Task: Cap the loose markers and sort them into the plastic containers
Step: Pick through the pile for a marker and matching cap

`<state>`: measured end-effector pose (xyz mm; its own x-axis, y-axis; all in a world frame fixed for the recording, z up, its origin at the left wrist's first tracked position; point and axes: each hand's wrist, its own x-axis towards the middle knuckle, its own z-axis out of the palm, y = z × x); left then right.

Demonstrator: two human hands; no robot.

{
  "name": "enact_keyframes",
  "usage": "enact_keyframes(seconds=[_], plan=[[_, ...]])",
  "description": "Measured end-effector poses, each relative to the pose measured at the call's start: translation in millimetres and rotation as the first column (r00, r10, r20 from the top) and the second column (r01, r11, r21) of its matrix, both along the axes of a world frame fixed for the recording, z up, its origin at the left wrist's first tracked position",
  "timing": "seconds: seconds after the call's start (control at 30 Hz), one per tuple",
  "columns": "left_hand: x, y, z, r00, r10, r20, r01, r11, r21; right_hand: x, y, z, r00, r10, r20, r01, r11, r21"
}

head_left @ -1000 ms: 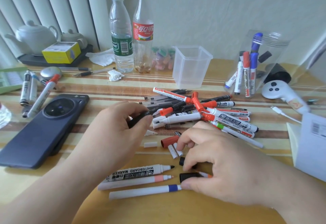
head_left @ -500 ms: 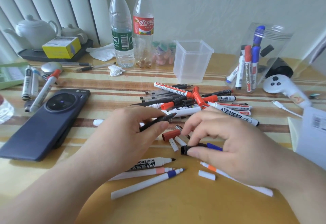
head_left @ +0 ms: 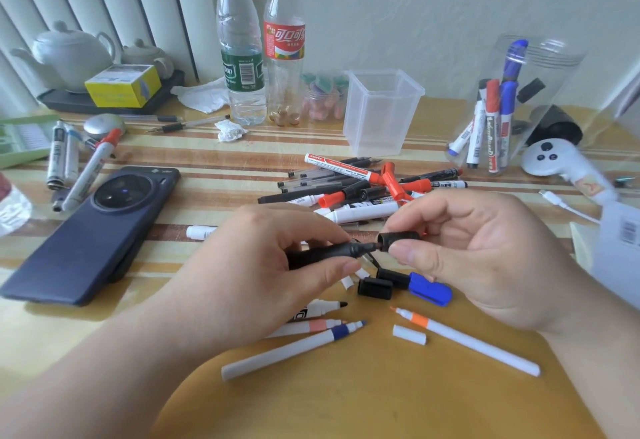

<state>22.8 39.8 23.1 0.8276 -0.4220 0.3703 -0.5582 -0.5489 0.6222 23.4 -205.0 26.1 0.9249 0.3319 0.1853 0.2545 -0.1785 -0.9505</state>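
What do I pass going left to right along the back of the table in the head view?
White ceramic teapot, yellow cardboard box, clear water bottle with green label, yellow-capped bottle with red label, empty translucent square plastic container, clear round plastic jar.

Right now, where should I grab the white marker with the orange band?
Pinch the orange-banded marker on its bare white barrel, coming down from above. It lies flat on the table, and its far end is an uncapped tip that would probably ink you.
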Motion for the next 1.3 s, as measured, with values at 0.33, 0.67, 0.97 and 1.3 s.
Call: enact_keyframes(seconds=[0.33,0.67,0.97,1.3], plan=[[0.1,-1.6,-2.7,1.0,-0.006,0.001,0.006,1.0,-0.021,-5.7,10.7,4.4,0.995,-0.049,0.085,0.045,0.998,0.048],[-0.1,-3.2,-5.1,0.987,-0.092,0.129,0.096,0.995,-0.025,-11.8,15.1,7.8,0.998,-0.05,0.036,0.048,0.997,0.064],[-1.5,-4.2,-4.6,0.988,-0.094,0.124,0.101,0.993,-0.055,-12.9,22.3,9.8,0.998,-0.051,-0.026,0.054,0.99,0.128],[13.8,28.4,12.1,0.98,0.054,-0.191,0.005,0.955,0.298,-2.4,12.5,-4.7,0.977,-0.057,0.205,0.139,0.9,-0.413]])
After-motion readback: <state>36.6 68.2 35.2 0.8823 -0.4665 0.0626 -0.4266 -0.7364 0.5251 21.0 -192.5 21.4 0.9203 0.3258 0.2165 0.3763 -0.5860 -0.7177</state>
